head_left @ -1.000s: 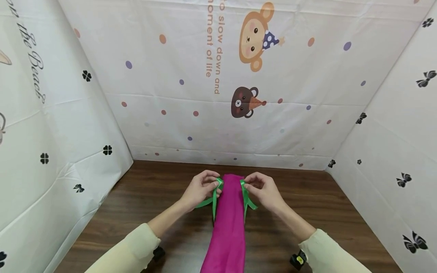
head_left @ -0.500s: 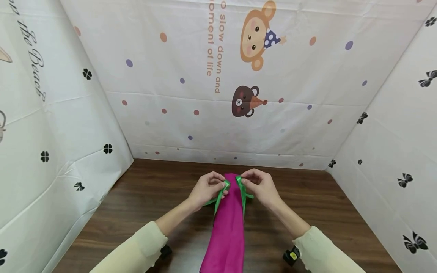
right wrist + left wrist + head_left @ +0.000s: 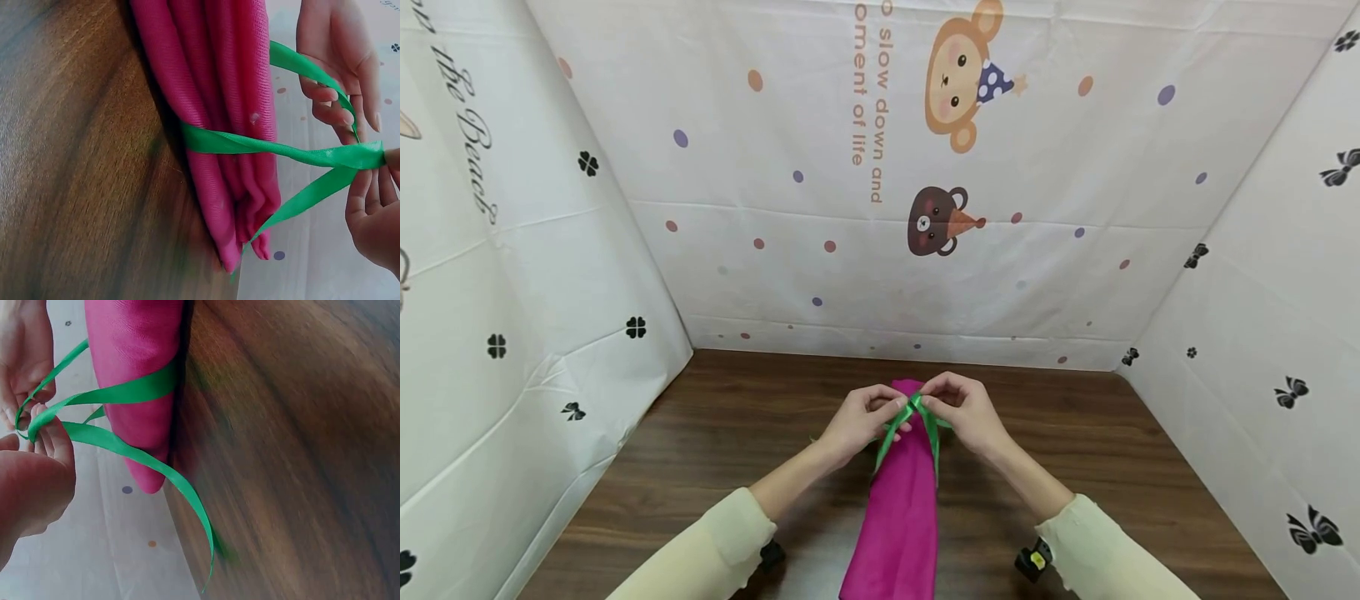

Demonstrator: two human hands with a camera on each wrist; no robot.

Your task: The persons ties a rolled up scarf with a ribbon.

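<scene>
Ribbon crossing over cloth roll — mid-bench, towards the far edge.
Left hand (image 3: 859,417) and right hand (image 3: 967,410) each pinch an end of the green satin ribbon (image 3: 914,417) looped round the folded magenta cloth roll (image 3: 900,508) — advisable: keep both ends taut, crossing centred.

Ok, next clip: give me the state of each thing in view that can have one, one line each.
Green ribbon: passed under the cloth, two ends crossed above it, not yet knotted.
Magenta cloth: rolled into a long bundle, lying on the table.
Left hand: pinches one ribbon end.
Right hand: pinches the other ribbon end.
Wooden table: bears the cloth.
</scene>
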